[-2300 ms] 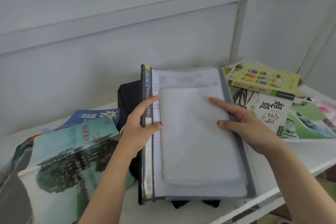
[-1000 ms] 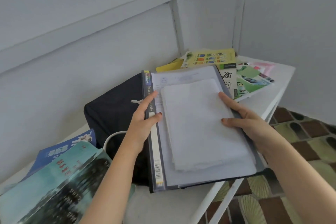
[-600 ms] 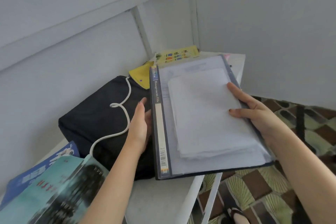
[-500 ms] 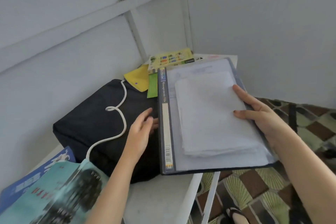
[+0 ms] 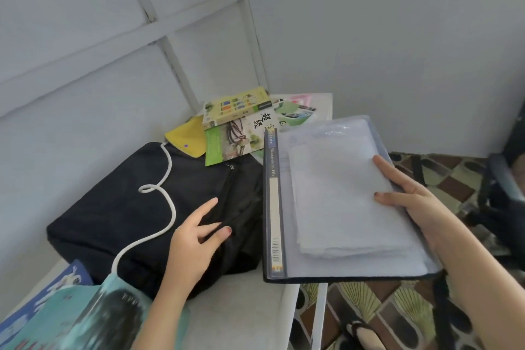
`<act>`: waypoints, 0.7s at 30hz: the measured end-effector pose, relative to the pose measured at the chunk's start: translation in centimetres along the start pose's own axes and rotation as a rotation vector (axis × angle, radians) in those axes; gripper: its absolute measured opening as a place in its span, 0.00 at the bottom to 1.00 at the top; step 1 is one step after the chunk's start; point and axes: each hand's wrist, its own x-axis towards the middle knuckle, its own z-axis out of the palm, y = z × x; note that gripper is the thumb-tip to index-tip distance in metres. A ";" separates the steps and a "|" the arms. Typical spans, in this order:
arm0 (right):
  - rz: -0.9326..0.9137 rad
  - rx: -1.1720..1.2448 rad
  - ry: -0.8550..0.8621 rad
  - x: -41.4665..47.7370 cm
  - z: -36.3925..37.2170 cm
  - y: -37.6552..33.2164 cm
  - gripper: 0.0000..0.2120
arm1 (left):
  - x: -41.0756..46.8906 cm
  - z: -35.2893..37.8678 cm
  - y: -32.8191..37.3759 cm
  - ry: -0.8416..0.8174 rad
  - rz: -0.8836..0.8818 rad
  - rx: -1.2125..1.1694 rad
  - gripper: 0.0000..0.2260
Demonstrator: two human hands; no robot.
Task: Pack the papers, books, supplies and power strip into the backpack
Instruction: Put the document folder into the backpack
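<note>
A black backpack (image 5: 122, 207) lies flat on the white table (image 5: 241, 310), with a white cord (image 5: 167, 179) looping across it. My left hand (image 5: 196, 236) rests open on the backpack near its zipper, fingers spread. My right hand (image 5: 412, 202) holds a dark management file folder (image 5: 272, 207) with a stack of white papers (image 5: 341, 196) on top, thumb pressing the papers. The folder hangs partly past the table's right edge.
Books and a yellow envelope (image 5: 184, 136) are piled at the back near the wall, among them a yellow-green book (image 5: 235, 105). Teal and blue books (image 5: 85, 315) lie at the front left. Patterned floor tiles (image 5: 397, 307) and a dark chair (image 5: 505, 193) are to the right.
My right hand carried the folder and papers off the backpack to the right. My left hand let go of the folder's spine and now lies on the uncovered backpack.
</note>
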 end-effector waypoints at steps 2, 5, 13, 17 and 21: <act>-0.005 -0.010 -0.003 -0.4 0.1 -0.1 0.30 | 0.5 -0.6 0.4 0.050 -0.085 -0.109 0.22; -0.016 -0.008 -0.024 -0.8 0.5 -0.2 0.30 | 1.1 -1.3 1.1 0.104 -0.191 -0.298 0.16; 0.005 0.005 -0.126 -1.0 2.0 0.0 0.31 | 4.0 -6.5 1.8 0.578 0.093 0.043 0.05; 0.035 -0.025 -0.202 -0.3 3.9 0.0 0.30 | 5.0 -7.2 1.7 0.623 0.177 0.288 0.11; 0.047 -0.080 -0.223 0.3 5.4 0.0 0.29 | 4.3 -6.2 0.5 0.661 0.412 0.424 0.14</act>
